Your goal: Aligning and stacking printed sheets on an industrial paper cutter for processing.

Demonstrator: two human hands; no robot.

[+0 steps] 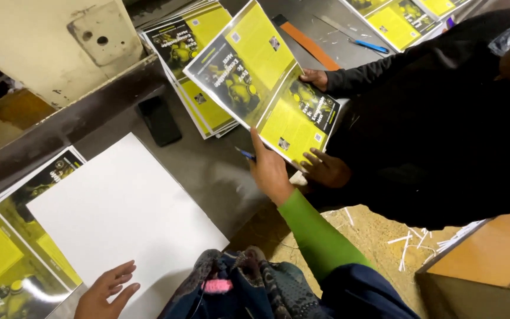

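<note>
White blank sheet (122, 212) lies flat on the metal table (213, 171), overlapping yellow-and-black printed sheets (7, 260). Left hand (106, 290) rests open, fingers spread, on its lower edge. Right hand (270, 171), fingers extended, touches the printed sheet (261, 80) gripped by a co-worker's hands (324, 167).

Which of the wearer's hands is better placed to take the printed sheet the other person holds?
Probably the right hand: it already touches the printed sheet's lower edge, while the left hand lies flat on the blank white sheet.
</note>
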